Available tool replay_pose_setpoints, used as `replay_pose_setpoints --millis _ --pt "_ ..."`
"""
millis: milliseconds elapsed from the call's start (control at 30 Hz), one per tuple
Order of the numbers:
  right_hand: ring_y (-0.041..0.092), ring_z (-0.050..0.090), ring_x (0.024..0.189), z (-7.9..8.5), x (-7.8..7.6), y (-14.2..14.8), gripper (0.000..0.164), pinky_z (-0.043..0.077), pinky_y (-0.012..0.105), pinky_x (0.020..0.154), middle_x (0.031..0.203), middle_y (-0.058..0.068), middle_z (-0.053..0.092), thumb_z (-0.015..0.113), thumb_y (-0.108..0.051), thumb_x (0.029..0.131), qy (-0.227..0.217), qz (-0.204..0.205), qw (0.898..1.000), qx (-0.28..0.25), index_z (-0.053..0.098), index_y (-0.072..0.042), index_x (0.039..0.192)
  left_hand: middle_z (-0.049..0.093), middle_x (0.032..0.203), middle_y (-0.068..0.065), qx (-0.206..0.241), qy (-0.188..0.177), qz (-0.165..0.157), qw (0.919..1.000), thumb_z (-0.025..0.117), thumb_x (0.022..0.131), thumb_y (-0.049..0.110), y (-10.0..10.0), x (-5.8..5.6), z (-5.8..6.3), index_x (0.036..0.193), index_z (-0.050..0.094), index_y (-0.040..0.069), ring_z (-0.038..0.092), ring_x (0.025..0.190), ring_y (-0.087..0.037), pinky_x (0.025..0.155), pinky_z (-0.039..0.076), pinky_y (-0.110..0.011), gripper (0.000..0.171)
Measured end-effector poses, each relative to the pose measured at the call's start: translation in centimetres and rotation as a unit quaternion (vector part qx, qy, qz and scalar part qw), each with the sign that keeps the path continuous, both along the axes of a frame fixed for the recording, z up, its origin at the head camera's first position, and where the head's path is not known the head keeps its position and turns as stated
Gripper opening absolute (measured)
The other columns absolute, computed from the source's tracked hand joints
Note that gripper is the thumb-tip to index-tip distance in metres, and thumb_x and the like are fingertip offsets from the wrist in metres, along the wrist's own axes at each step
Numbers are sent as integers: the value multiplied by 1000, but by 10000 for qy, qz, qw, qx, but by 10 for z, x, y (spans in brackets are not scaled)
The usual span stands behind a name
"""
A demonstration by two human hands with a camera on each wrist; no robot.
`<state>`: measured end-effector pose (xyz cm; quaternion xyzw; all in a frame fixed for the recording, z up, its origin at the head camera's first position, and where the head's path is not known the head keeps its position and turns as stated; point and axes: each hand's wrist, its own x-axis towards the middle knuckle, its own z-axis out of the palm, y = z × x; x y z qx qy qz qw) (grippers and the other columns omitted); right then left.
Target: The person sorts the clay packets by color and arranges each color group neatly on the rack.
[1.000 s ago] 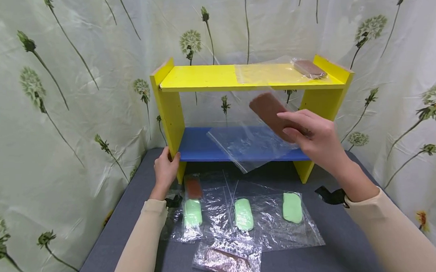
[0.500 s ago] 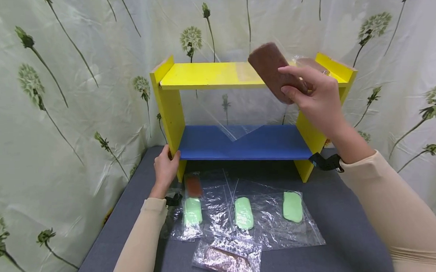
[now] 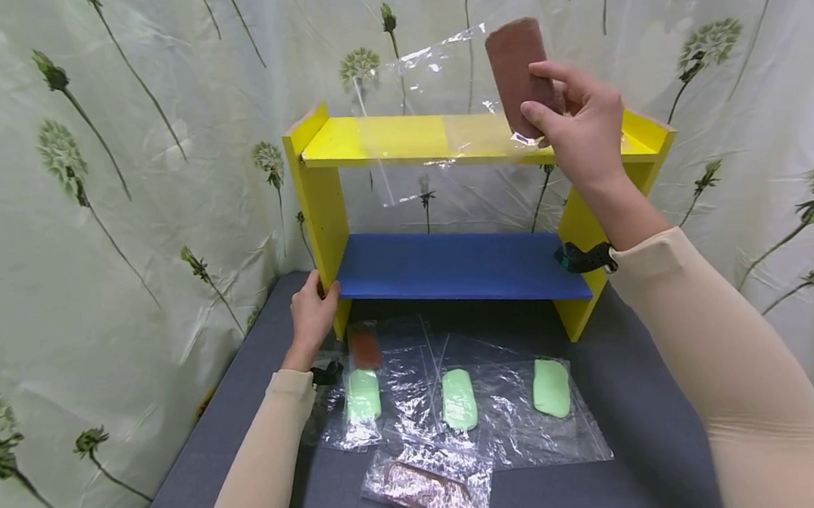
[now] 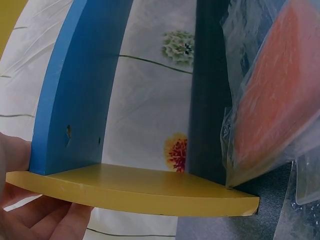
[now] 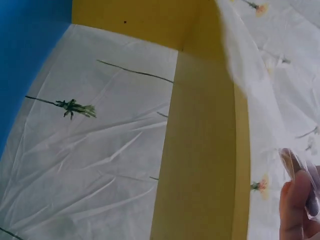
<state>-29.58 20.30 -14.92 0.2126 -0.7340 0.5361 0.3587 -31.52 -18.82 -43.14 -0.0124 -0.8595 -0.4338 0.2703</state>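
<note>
**Bagged block up at the top shelf, loose film the main risk**

We had the brown block (image 3: 518,71) in its clear bag (image 3: 457,142), pinched between thumb and fingers of the right hand (image 3: 585,125). It was raised at the yellow top shelf (image 3: 330,142); we couldn't tell whether it touched. Our left hand (image 3: 312,311) gripped the left upright (image 3: 318,212), thumb in front near the blue shelf (image 3: 448,263).

Risks, as we judged them:
- Snag: the bag's slack end hung across the top shelf's front edge. Lowering the block there could fold the film under or catch it.
- Slip: the pinch was near one side of the block, and film is slick. A knock on the shelf edge could twist it loose.
- Spill: we couldn't tell if the bag was sealed. If not, tilting could let the block slide out, possibly onto the bagged green blocks (image 3: 459,399) on the bench (image 3: 204,460).
- Shift: if the left hand let go, a bump from the right arm could move the shelves.
</note>
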Motion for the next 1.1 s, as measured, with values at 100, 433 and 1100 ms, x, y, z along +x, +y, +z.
replay_pose_setpoints --millis 100,433,1100 --pt "20 62 83 3 -13 3 42 53 19 67 104 9 69 79 -12 88 -369 -148 9991 -144 71 -20 128 69 97 -15 10 -17 -49 10000 64 100 28 1 0 -1 117 61 10 66 78 -32 67 54 -46 25" --pt "18 56 88 7 -34 11 56 54 17 66 123 6 58 82 -15 85 -1353 -396 9897 254 64 -21 138 70 104 -16 36 -29 -77 10000 64 100 27 2 0 -2 120 61 9 69 84 -33 71 57 -49 28" --pt "27 56 102 11 -38 14 48 44 37 80 127 12 61 55 -37 98 -1572 -1712 9380 2571 62 -16 140 69 94 -13 -52 39 -48 10000 65 99 27 -1 0 -1 113 60 10 67 77 -31 66 54 -46 23"
